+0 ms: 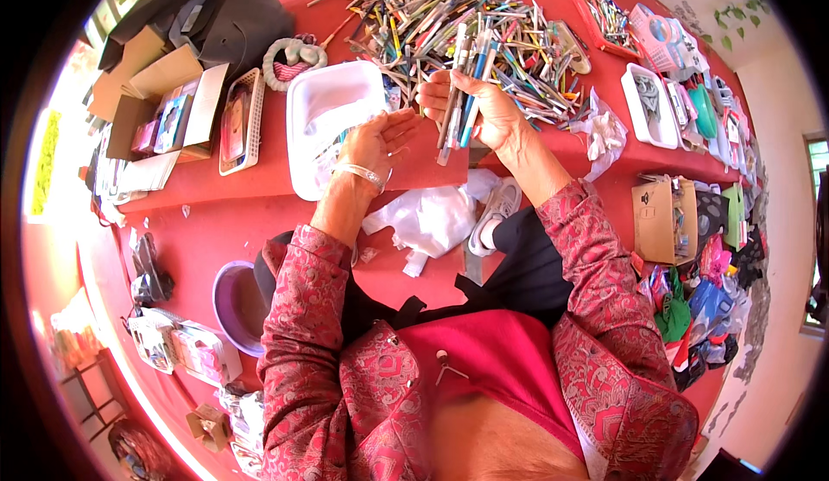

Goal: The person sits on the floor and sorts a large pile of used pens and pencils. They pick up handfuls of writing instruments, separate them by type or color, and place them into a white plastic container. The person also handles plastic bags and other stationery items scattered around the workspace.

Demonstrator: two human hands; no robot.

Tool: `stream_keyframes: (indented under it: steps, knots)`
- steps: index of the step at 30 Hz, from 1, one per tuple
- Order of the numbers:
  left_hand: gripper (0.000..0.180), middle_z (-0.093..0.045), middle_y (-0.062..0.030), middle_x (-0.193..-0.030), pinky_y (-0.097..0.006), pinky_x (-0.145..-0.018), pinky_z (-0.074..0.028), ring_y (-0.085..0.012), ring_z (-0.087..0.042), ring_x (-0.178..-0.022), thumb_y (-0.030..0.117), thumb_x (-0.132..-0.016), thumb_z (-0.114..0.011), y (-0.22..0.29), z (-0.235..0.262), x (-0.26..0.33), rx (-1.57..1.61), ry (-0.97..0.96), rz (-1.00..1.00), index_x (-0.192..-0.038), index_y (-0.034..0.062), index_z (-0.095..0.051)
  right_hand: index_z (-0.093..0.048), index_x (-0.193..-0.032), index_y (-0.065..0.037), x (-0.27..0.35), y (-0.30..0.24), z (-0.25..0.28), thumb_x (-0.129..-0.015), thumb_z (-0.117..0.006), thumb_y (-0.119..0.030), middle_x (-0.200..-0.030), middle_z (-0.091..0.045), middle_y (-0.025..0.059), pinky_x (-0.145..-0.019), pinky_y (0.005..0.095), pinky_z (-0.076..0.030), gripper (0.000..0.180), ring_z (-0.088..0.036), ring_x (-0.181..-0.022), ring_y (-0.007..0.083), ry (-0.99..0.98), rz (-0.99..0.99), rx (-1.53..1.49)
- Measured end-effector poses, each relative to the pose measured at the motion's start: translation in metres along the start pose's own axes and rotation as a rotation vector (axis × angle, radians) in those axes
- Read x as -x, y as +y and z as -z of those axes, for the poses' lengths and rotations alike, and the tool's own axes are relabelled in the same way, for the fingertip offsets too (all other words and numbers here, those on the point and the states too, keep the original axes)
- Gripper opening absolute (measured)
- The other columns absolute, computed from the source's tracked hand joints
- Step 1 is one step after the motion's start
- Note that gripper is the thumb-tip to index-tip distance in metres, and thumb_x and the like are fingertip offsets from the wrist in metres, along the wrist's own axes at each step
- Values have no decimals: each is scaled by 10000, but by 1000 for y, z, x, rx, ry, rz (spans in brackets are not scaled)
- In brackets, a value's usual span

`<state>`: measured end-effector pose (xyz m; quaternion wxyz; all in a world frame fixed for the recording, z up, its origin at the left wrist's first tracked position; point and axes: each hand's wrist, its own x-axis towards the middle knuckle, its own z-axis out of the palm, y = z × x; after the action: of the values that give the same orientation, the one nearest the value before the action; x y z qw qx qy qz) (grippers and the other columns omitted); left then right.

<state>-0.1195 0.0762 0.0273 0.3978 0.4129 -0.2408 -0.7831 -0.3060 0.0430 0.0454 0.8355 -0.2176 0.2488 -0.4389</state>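
Note:
My right hand [492,111] is closed around a small bundle of pens [452,124], held upright over the near edge of the red-covered surface. White, dark and blue barrels show in the bundle. To its left, my left hand [376,142] has its palm turned up and fingers stretched out, with nothing in it. It is beside a white plastic tub [301,148] that has a few pens at its near right side, partly hidden by my wrist. A large heap of loose pens and pencils [449,19] spreads out beyond both hands.
At the left stand an open cardboard box [207,110], a narrow basket [251,92] and a black bag [246,23]. On the right are a red tray of pens [580,6] and a white tray [661,131]. A purple basin [226,308] and white plastic bag [427,222] lie lower.

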Motion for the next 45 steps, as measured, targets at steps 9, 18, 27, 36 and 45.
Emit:
stream_keyframes:
  steps: [9,18,27,36,45]
  knots:
    - [321,-513,-66,-538,-263,-504,-439,-155,-515,-497,279,-798,-542,23,54,2,-236,436,-389,-583,43,-509,-500,-823,-30,-12,16,1,-807,-561,-216,-630,-509,12,-494,281,-477,197,-503,-479,109,208,-169,222]
    - [633,-338,-127,-1137,-392,-835,-426,-332,-381,-1081,31,-607,-636,34,128,6,-1908,538,-54,-1154,284,-443,-491,-805,-42,-32,74,-7,-804,-553,-179,-625,-504,26,-466,283,-478,151,-502,-499,112,117,-557,222]
    - [121,-583,-167,-846,-376,-739,-451,-313,-570,-791,70,-696,-521,11,145,-5,-2173,42,-251,-755,35,-621,-514,-815,-1,-67,113,-7,-768,-537,-129,-721,-579,121,-521,328,-510,137,-598,-611,213,181,-678,378]
    - [163,-563,-114,-977,-363,-747,-461,-260,-542,-937,44,-739,-529,17,110,17,-2258,97,127,-875,43,-619,-505,-805,25,-107,141,14,-749,-558,-87,-619,-566,133,-453,281,-518,136,-572,-464,192,123,-869,396]
    - [173,-495,-69,-1072,-385,-849,-405,-259,-451,-1052,97,-692,-572,18,121,17,-2287,-113,211,-832,156,-653,-533,-773,46,-121,106,25,-710,-538,-96,-627,-568,156,-335,366,-444,155,-586,-497,229,444,-356,801]
